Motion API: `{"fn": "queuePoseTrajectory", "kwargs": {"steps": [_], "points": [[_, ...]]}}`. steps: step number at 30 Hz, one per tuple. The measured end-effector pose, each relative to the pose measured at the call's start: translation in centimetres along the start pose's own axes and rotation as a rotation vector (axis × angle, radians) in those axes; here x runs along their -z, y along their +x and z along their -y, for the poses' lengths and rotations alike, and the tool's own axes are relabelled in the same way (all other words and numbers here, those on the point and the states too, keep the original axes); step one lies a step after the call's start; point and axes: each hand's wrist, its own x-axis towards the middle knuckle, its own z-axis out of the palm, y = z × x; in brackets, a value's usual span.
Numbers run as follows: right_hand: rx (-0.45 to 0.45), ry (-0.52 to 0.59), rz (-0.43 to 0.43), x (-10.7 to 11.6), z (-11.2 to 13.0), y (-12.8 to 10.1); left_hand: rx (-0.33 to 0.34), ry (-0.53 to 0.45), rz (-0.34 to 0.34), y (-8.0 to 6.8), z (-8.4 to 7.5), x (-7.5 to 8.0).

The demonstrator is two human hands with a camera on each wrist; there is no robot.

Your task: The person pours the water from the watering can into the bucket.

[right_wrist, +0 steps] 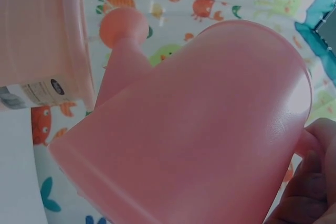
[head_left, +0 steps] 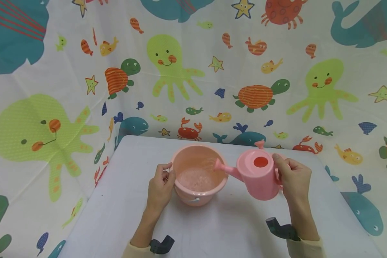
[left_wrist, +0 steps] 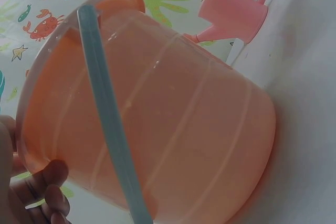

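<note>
Pink watering can in your right grip, you're pouring water into the bucket your left grip is pinching; steady tilting seems called for.

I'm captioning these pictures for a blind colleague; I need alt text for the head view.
A right hand holds a pink watering can tilted, water spraying from its spout into a peach bucket that a left hand grips by the rim. The bucket stands on a white table before a backdrop printed with cartoon sea animals.
</note>
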Motion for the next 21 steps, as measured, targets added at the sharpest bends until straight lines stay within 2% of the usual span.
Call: {"fn": "queuePoseTrajectory", "kwargs": {"steps": [8, 21], "points": [[0.005, -0.016, 0.005, -0.01, -0.20, 0.08, 0.016, -0.002, -0.001, -0.06, -0.16, 0.04], [0.011, -0.022, 0.012, 0.00, -0.26, 0.12, 0.000, -0.007, 0.004, 0.02, 0.05, 0.00]]}}
